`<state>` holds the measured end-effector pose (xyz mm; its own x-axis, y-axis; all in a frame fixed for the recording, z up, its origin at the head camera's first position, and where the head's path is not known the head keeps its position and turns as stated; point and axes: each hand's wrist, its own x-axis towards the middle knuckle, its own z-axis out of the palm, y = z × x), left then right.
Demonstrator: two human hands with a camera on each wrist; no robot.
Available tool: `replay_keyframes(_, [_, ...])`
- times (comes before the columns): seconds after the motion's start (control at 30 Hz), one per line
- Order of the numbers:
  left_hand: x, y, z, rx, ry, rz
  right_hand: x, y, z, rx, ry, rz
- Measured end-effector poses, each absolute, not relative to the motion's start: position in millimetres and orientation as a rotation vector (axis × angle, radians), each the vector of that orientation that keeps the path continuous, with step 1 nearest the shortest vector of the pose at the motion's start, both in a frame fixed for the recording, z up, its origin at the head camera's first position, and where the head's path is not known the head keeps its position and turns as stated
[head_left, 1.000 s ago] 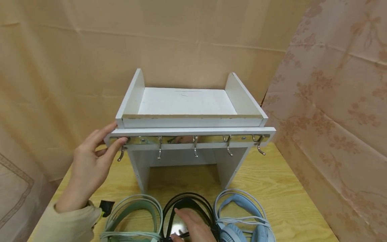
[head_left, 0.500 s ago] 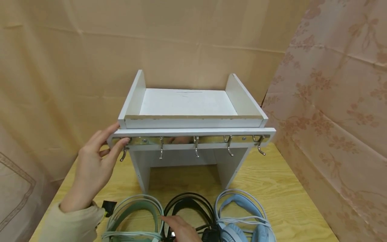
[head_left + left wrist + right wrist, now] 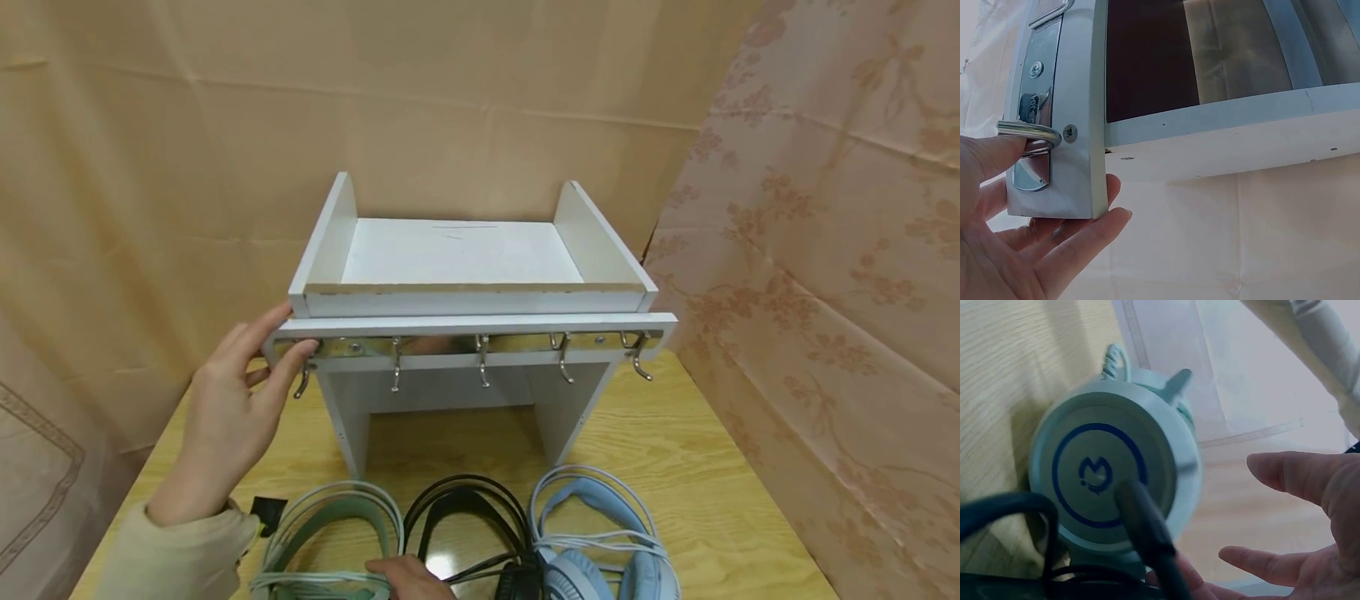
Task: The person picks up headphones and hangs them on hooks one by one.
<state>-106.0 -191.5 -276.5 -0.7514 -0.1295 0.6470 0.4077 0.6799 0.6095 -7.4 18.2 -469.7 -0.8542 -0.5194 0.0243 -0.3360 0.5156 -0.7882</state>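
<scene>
My left hand grips the left end of the hook rail on the front of a white shelf. The left wrist view shows its thumb at a metal hook and the fingers behind the board. At the bottom of the head view, my right hand is beside the green headphones, fingertips overlapping their cable. In the right wrist view its fingers are spread near the green ear cup. Black headphones lie to the right of that hand.
Light blue headphones with a coiled cable lie at the right of the row. Everything stands on a wood-grain table. Beige cloth hangs behind the shelf, and floral cloth covers the right side.
My right hand has moved left, from over the black headphones to beside the green ones. The left hand keeps its grip on the rail's end.
</scene>
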Motion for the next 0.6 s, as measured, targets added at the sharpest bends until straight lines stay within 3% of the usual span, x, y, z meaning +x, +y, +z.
replay_keyframes(0.13, [-106,-192,-277,-0.205,-2.216,-1.008,-3,12,-482,-0.668,2.626,-1.129])
replay_keyframes(0.4, [-106,-192,-277,-0.201,-2.217,-1.015,-13,18,-442,-0.738,2.547,-1.033])
replay_keyframes(0.6, [-106,-193,-278,-0.196,-2.235,-1.003,-24,8,-444,-0.650,2.473,-0.871])
